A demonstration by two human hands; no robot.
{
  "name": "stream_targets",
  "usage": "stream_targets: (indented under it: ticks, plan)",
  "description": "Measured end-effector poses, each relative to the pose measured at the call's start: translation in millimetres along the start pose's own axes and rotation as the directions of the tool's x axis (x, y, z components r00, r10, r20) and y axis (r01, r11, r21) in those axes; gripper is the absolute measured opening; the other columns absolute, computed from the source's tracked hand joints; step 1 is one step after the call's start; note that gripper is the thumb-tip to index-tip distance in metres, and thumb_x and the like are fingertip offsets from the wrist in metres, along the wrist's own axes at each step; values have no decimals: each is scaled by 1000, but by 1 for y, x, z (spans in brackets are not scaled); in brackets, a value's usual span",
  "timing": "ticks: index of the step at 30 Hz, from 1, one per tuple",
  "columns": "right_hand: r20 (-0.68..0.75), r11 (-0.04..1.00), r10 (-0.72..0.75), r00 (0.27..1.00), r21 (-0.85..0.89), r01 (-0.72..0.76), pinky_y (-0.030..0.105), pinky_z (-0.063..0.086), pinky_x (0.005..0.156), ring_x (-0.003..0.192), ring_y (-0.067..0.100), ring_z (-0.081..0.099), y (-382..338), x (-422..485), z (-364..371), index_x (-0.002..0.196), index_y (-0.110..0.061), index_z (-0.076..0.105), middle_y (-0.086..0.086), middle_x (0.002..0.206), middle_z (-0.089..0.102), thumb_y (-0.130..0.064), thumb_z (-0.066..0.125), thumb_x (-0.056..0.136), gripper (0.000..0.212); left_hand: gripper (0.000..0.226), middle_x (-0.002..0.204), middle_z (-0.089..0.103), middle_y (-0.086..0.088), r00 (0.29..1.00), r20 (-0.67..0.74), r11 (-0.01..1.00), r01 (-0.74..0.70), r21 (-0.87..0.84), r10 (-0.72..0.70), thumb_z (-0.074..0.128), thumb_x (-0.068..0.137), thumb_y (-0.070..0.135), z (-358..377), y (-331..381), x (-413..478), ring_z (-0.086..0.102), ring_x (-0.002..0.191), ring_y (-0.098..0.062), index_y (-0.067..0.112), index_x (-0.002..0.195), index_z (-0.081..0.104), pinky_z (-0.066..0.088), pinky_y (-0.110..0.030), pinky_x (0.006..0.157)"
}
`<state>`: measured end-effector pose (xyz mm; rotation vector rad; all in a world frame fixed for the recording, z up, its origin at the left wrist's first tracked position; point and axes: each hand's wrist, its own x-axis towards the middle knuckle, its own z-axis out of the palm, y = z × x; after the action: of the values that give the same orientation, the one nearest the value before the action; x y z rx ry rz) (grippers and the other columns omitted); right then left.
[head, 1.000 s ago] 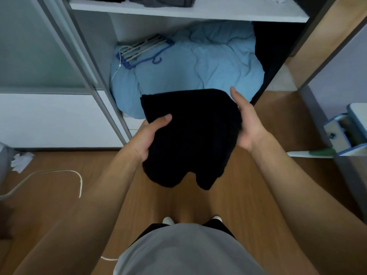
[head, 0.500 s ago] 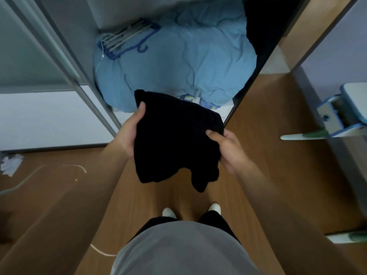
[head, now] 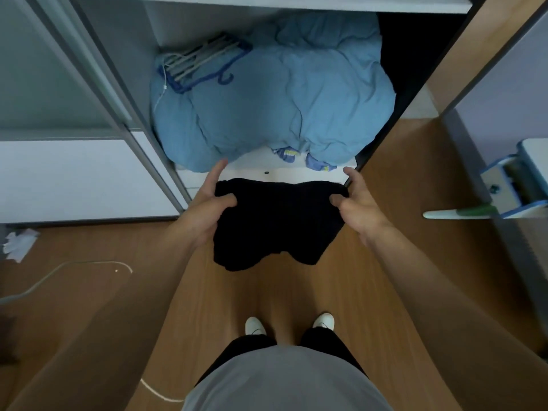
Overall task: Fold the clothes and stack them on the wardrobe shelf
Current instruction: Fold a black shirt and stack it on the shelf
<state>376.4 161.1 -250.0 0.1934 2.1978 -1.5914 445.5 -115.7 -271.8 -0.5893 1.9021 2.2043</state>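
Head view: the garment [head: 275,223] looks soft, light and limp. It would sag wherever it is unsupported, so it is best held at its top corners. It is black and part-folded, with two lobes drooping below. The left hand [head: 204,215] and right hand [head: 360,206] each have a grip pinching one top corner. The garment hangs over the floor [head: 394,262], just in front of the duvet [head: 281,99].

Our two bare forearms reach forward from the lower corners and draw in toward the middle. Our left hand [head: 204,213] and right hand [head: 361,209] face each other, each pinching an upper corner of the black garment [head: 275,223], thumbs pressed on top and forefingers stretched forward.
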Motion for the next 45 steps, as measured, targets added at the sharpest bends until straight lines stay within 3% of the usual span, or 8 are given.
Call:
stream_targets:
  ticks: [9, 12, 17, 25, 29, 35, 42, 45]
  plan:
    - [241, 937, -156, 958, -271, 221, 9, 39, 88, 124, 8, 51, -86, 9, -5, 137, -26, 54, -7, 135, 55, -18, 69, 92, 48, 81, 143, 39, 15, 882, 230, 575, -448, 685, 412, 69, 85, 8, -3, 84, 12, 36, 130, 3, 30, 153, 31, 24, -10, 109]
    - [305, 701, -100, 947, -654, 285, 22, 40, 98, 122, 15, 48, -111, 12, 0, 144, -22, 43, -1, 135, 45, -30, 81, 81, 74, 74, 135, 49, 9, 870, 217, 492, -438, 752, 442, 71, 78, 7, -8, 111, 28, 46, 122, -6, 23, 145, 43, 32, -19, 105]
    - [153, 359, -205, 967, -907, 220, 36, 52, 76, 95, 28, 63, -142, 34, 9, 96, -13, 66, 7, 102, 63, -10, 62, 87, 11, 46, 94, 66, 14, 869, 159, 473, -399, 786, 468, 70, 61, 35, -7, 150, 47, 62, 89, -6, 30, 106, 69, 43, -12, 75]
    - [49, 511, -546, 836, -772, 378, 32, 44, 60, 74, 21, 61, -229, 102, -26, 76, -21, 67, -5, 76, 63, -26, 65, 84, 10, 50, 104, 61, 1, 839, 201, 180, -330, 927, 506, 69, 75, 11, -27, 225, 102, 59, 101, -21, 20, 124, 63, 36, -25, 81]
    - [57, 822, -532, 845, -207, 531, 26, 55, 48, 59, 21, 74, -270, 157, -27, 94, -22, 63, 7, 94, 70, -7, 53, 99, 18, 47, 118, 62, -5, 759, 89, 55, -162, 985, 645, 67, 79, 17, -32, 279, 139, 58, 110, -30, 26, 125, 61, 47, -38, 87]
    - [24, 730, -659, 751, 258, 633, 30, 61, 83, 90, 21, 75, -356, 244, -30, 117, -19, 59, 6, 114, 70, -16, 47, 105, 17, 28, 96, 72, -9, 537, -160, 213, -38, 976, 828, 60, 80, 33, -22, 374, 187, 66, 93, -35, 22, 104, 69, 51, -40, 82]
    - [-221, 445, -846, 485, 209, 871, 37, 47, 107, 116, 17, 63, -439, 332, -36, 117, -11, 65, 1, 116, 69, -4, 52, 96, 25, 13, 80, 69, 10, 309, -415, 517, -495, 698, 856, 65, 78, 15, -14, 460, 253, 62, 69, 6, 16, 90, 70, 49, -12, 67]
    - [-140, 384, -908, 395, 101, 918, 32, 35, 117, 128, 16, 55, -430, 371, -22, 116, -5, 66, 7, 132, 60, 21, 46, 87, 44, 22, 93, 70, 9, 398, -460, 608, -515, 604, 794, 67, 78, 1, -32, 446, 287, 66, 87, 0, 20, 90, 69, 52, -17, 84]
